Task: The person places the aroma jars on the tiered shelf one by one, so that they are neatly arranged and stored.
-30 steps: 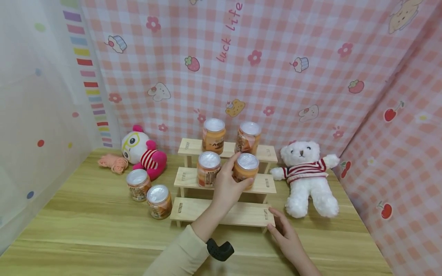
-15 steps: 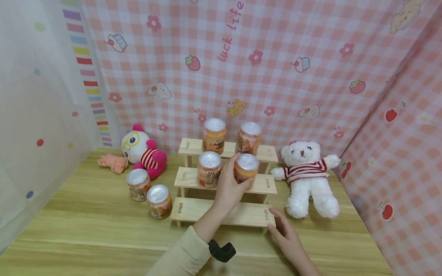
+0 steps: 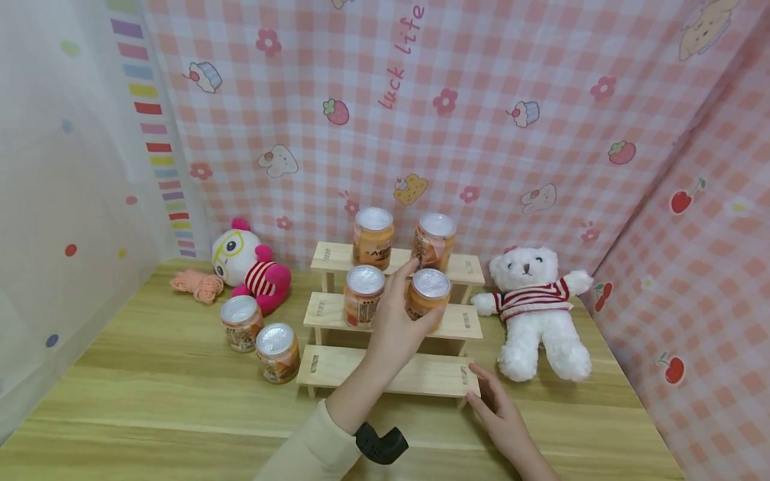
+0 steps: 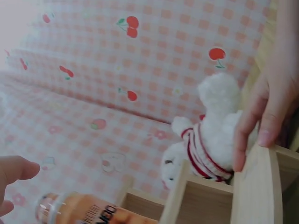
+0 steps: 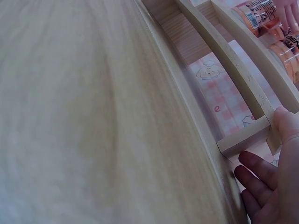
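My left hand (image 3: pixel 394 327) reaches over the stepped wooden stand (image 3: pixel 319 364) to an orange-labelled jar with a silvery lid (image 3: pixel 430 284) on the middle step. Its fingers stand at the jar's left side and the thumb at its right. In the left wrist view, a gap shows between the thumb (image 4: pixel 21 169) and that jar (image 4: pixel 88 209). A second jar (image 3: pixel 363 294) shares the step, left of the hand. My right hand (image 3: pixel 502 417) touches the right end of the lowest step, its thumb and fingertips at the board's edge; the right wrist view shows its fingers (image 5: pixel 257 179) spread beside the stand.
Two more jars (image 3: pixel 373 237) (image 3: pixel 434 240) stand on the top step. On the table at left are two jars (image 3: pixel 240 324) (image 3: pixel 278 354), a pink-and-white plush toy (image 3: pixel 265 277) and pink yarn (image 3: pixel 197 286). A white teddy bear (image 3: pixel 535 300) sits right of the stand.
The jar at my left hand has turned a little, bringing dark lettering into view on its front. My left fingers have risen and loosened slightly around it. My right hand has stayed put.
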The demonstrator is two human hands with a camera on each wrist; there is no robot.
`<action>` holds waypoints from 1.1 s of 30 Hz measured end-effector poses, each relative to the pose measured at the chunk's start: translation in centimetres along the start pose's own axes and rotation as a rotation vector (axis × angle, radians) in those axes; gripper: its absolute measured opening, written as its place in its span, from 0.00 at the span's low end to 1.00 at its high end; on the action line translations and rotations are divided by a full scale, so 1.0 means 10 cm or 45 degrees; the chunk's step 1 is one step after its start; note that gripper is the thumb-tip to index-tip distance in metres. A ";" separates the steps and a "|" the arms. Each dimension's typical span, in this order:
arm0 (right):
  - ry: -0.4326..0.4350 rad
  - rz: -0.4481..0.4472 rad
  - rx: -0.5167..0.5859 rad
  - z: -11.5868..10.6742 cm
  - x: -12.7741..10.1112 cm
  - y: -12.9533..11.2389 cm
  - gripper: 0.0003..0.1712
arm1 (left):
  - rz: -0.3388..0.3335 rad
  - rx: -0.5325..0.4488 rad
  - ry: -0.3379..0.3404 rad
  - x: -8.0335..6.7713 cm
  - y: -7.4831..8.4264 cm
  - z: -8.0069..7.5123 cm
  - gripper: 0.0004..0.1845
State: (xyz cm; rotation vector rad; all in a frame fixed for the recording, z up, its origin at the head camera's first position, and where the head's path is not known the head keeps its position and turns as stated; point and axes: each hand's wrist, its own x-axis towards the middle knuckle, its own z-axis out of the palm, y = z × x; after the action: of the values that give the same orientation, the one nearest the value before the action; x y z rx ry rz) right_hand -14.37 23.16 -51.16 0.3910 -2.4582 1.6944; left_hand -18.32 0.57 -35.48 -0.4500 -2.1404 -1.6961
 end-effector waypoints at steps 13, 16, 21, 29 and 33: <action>-0.012 0.015 -0.006 0.00 -0.01 0.01 0.26 | 0.022 -0.017 -0.036 -0.30 0.20 -0.56 0.36; -0.007 0.015 -0.014 -0.01 -0.01 0.02 0.26 | 0.042 0.035 -0.021 -0.33 0.18 -0.73 0.36; -0.015 0.003 -0.013 0.00 -0.01 0.01 0.26 | 0.086 0.104 0.010 -0.35 0.13 -1.02 0.38; -0.022 0.028 -0.011 0.00 0.00 0.00 0.26 | 0.110 0.161 0.084 -0.35 -0.08 -1.48 0.36; -0.030 0.025 -0.005 -0.02 0.00 0.01 0.26 | 0.081 0.139 0.073 -0.34 -0.14 -1.66 0.36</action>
State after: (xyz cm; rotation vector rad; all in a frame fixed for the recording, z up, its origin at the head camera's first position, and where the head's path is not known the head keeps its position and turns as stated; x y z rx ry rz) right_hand -14.40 23.35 -51.20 0.3896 -2.4897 1.7016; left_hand -14.51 -16.02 -34.84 -0.4284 -2.1413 -1.5305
